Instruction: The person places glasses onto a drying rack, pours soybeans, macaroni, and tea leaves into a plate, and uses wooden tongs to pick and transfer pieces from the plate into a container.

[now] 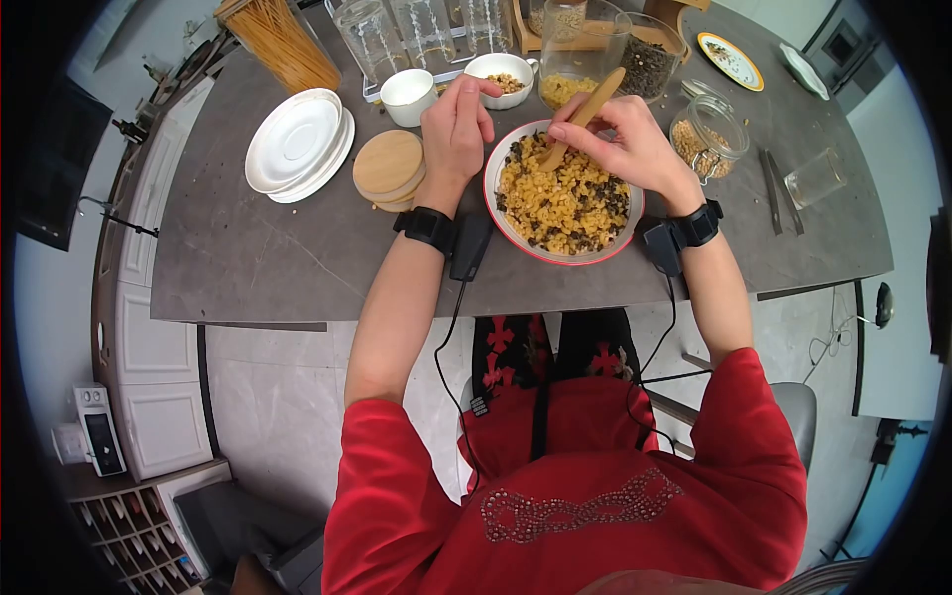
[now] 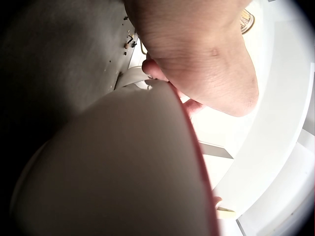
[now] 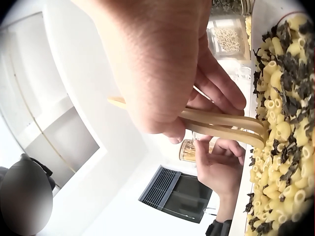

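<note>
At the left, the left hand (image 1: 456,136) is loosely curled with nothing visible in it, near the handled cup (image 1: 507,101), though contact is unclear; beside it, the red-rimmed bowl (image 1: 501,222) holds the pasta mix (image 1: 567,203). At the right, the right hand (image 1: 640,151) pinches the wooden tongs (image 1: 598,97), tips in the mix; this looks like gathering or stirring, and the next move probably calls for controlled pressure within the rim.

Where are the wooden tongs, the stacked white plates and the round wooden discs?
Wooden tongs (image 3: 226,119): right wrist view, on one arm.
Stacked white plates (image 1: 294,140): head view, top plate's middle.
Round wooden discs (image 1: 388,162): head view, top disc's middle.
</note>
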`<act>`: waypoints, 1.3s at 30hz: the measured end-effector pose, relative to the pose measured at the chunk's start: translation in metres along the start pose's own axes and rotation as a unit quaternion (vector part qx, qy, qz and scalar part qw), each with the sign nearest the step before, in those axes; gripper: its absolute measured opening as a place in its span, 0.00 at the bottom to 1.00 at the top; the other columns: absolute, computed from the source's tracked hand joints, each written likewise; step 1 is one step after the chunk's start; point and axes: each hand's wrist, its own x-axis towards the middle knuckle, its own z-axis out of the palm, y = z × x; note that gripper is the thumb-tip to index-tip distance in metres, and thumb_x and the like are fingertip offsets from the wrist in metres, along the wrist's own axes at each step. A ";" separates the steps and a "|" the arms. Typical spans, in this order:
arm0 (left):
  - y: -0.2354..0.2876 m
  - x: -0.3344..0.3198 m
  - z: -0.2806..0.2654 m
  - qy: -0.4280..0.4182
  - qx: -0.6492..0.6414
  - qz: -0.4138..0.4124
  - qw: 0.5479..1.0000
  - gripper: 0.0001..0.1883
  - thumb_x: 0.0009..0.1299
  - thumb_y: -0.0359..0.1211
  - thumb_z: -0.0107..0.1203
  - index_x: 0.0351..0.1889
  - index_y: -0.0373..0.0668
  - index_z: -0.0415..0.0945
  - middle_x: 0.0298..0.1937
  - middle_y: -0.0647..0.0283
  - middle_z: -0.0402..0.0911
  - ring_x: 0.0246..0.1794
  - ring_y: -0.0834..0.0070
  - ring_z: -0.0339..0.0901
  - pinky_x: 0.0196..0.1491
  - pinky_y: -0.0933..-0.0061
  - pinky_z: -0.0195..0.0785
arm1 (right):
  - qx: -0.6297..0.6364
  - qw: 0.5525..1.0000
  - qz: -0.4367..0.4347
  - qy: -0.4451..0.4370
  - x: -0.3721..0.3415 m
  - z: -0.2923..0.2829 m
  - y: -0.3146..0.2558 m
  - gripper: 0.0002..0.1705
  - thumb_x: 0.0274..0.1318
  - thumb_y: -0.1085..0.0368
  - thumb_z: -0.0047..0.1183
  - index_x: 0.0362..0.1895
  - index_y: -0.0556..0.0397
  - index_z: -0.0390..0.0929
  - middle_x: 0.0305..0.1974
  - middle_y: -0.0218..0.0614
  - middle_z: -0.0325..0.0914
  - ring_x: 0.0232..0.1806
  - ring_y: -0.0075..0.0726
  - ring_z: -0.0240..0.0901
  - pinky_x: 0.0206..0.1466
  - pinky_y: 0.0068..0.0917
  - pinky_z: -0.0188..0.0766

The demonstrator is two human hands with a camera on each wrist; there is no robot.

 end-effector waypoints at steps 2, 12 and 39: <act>0.000 0.000 0.000 0.000 -0.001 0.000 1.000 0.24 0.87 0.43 0.38 0.43 0.37 0.82 0.16 0.70 0.74 0.15 0.90 0.62 0.21 0.84 0.51 | -0.014 1.000 0.005 -0.005 0.000 -0.001 0.003 0.17 0.67 0.55 0.64 0.42 0.59 0.87 0.25 0.41 0.84 0.24 0.30 0.80 0.30 0.26 0.74; -0.001 0.000 0.000 -0.001 -0.007 -0.006 1.000 0.24 0.87 0.43 0.38 0.43 0.37 0.83 0.16 0.70 0.74 0.15 0.89 0.63 0.21 0.84 0.51 | -0.010 0.999 0.004 0.054 0.001 -0.010 0.002 0.14 0.68 0.60 0.63 0.42 0.62 0.86 0.29 0.42 0.88 0.31 0.29 0.87 0.36 0.25 0.80; 0.000 0.000 0.000 -0.002 0.003 -0.006 1.000 0.24 0.87 0.43 0.38 0.43 0.37 0.83 0.16 0.70 0.74 0.15 0.90 0.62 0.21 0.84 0.51 | -0.018 0.999 -0.012 -0.035 0.001 -0.004 -0.003 0.11 0.68 0.61 0.62 0.44 0.57 0.87 0.33 0.39 0.87 0.30 0.37 0.84 0.37 0.29 0.77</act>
